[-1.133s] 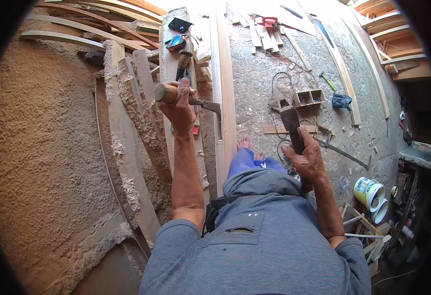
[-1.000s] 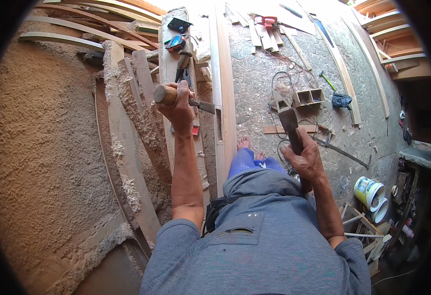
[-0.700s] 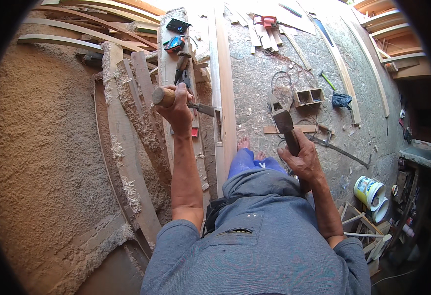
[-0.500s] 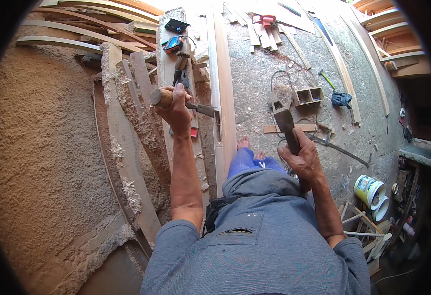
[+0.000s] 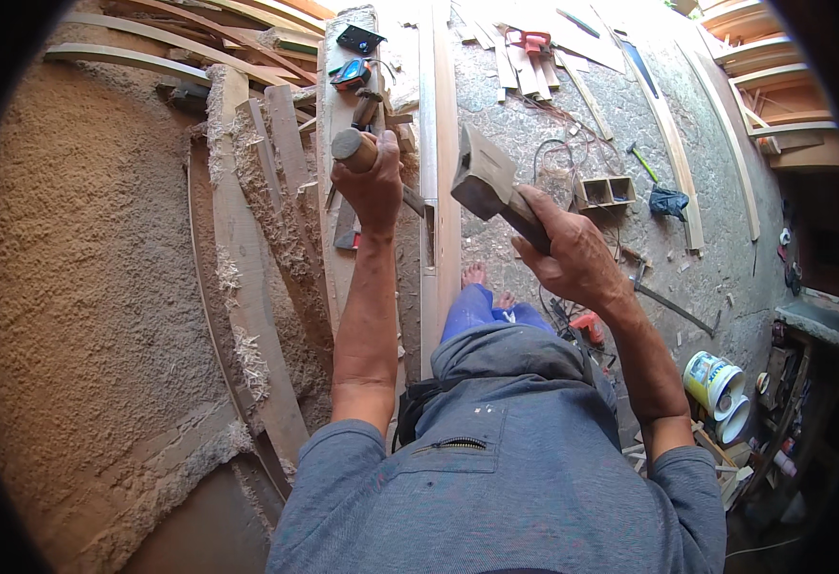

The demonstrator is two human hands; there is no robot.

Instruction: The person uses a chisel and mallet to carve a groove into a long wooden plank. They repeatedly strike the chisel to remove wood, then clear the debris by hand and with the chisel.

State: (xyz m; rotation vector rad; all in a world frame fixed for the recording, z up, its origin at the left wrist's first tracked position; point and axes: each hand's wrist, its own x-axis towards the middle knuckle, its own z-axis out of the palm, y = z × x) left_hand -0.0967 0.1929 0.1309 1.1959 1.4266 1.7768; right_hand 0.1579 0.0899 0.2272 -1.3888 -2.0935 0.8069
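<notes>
My left hand (image 5: 370,187) is wrapped round the thick wooden handle of a chisel (image 5: 354,148). Its metal blade slants down to the right, with the tip at the long slot (image 5: 429,234) cut in a pale wooden beam (image 5: 447,182). My right hand (image 5: 575,247) grips the dark handle of a hammer (image 5: 488,175) with a broad, blocky grey head. That head hangs in the air right of the beam, apart from the chisel handle.
Left of the beam, a rough plank (image 5: 336,77) carries a blue-and-black tape measure (image 5: 351,74) and other tools. Sawdust (image 5: 113,249) is heaped at the far left. On the floor to the right are a two-part box (image 5: 604,193), a green-handled hammer (image 5: 643,163), a red power tool (image 5: 588,329) and white buckets (image 5: 713,381).
My right hand has risen and swung left, bringing the hammer head up beside the beam. My left hand has shifted slightly up and right, tilting the chisel more upright.
</notes>
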